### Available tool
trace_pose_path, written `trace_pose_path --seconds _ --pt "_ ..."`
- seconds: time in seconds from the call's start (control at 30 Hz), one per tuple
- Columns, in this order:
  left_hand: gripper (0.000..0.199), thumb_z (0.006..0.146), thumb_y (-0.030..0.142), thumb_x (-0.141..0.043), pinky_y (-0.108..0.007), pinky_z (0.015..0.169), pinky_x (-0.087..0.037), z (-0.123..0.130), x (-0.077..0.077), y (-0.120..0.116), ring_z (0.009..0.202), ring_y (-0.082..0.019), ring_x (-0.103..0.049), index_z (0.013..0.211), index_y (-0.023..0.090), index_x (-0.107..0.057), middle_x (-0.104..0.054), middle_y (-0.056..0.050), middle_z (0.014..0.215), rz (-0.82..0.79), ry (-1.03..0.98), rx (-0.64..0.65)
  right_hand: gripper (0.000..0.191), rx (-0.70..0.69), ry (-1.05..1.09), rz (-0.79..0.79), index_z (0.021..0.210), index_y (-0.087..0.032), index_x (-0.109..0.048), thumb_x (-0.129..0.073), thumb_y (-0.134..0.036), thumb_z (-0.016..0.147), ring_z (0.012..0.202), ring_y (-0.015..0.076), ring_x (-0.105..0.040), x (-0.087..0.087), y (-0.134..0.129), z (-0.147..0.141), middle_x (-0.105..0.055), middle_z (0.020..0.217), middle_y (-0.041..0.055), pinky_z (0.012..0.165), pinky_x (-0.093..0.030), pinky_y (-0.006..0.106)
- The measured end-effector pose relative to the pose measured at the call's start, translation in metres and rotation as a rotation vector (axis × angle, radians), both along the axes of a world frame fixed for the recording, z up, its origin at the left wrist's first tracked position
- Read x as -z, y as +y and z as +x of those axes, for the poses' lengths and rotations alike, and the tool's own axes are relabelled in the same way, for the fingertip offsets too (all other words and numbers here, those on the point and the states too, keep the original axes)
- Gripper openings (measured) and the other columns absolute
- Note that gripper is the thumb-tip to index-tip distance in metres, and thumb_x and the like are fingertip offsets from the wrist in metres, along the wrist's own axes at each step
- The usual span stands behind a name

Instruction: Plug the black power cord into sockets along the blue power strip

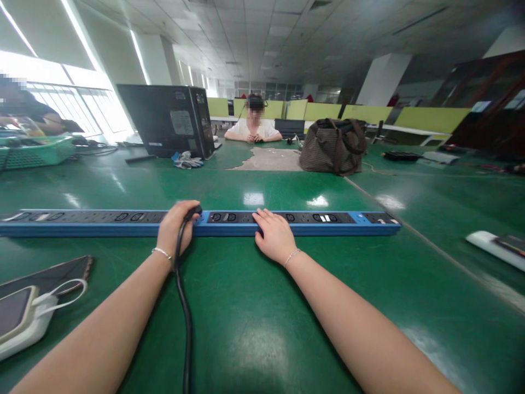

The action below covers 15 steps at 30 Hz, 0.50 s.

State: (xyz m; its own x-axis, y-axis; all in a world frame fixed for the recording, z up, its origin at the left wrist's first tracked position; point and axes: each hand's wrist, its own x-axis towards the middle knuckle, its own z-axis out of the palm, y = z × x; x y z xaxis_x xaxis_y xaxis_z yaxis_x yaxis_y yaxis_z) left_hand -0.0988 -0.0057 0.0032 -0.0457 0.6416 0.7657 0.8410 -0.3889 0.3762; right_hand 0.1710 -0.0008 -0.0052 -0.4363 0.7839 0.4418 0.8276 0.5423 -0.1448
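A long blue power strip (344, 228) with black socket sections lies across the green table. My left hand (175, 225) is closed around a black power plug (193, 211) at the strip, left of its middle. From the plug a thick black cable (184, 306) runs down over the wrist toward the near edge of the view. Whether the plug sits in a socket cannot be made out. My right hand (275, 232) rests on top of the strip to the right, fingers stretched out over the sockets.
At left are phones (18, 312) with a white cable loop. A black computer case (164, 120), gloves (187, 160), a brown bag (334, 145) and a green basket (39, 153) stand farther back. A white device (498, 249) lies at right. One person (253, 128) sits opposite, another at far left.
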Motion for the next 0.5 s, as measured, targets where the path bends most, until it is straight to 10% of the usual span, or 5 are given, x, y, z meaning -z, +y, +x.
trace_pose_path --seconds 0.27,0.5 --pt "0.035 0.077 0.025 -0.061 -0.036 0.093 -0.046 -0.063 -0.014 -0.016 0.097 -0.020 -0.063 0.111 0.018 -0.066 -0.069 -0.007 0.107 -0.047 -0.291 -0.398 0.048 0.009 0.012 0.005 0.131 -0.013 -0.054 -0.049 -0.021 0.083 0.131 0.0228 -0.043 0.001 0.000 0.000 -0.049 0.141 0.0090 0.110 -0.030 0.039" --pt "0.036 0.077 0.028 -0.060 -0.034 0.091 -0.046 -0.083 -0.005 -0.019 0.098 -0.021 -0.062 0.111 0.021 -0.066 -0.069 -0.007 0.107 -0.174 -0.269 -0.434 0.049 0.012 -0.004 -0.003 0.131 -0.014 -0.053 -0.049 -0.021 0.083 0.132 0.0223 -0.042 0.001 0.000 0.000 -0.048 0.141 0.0078 0.110 -0.030 0.039"
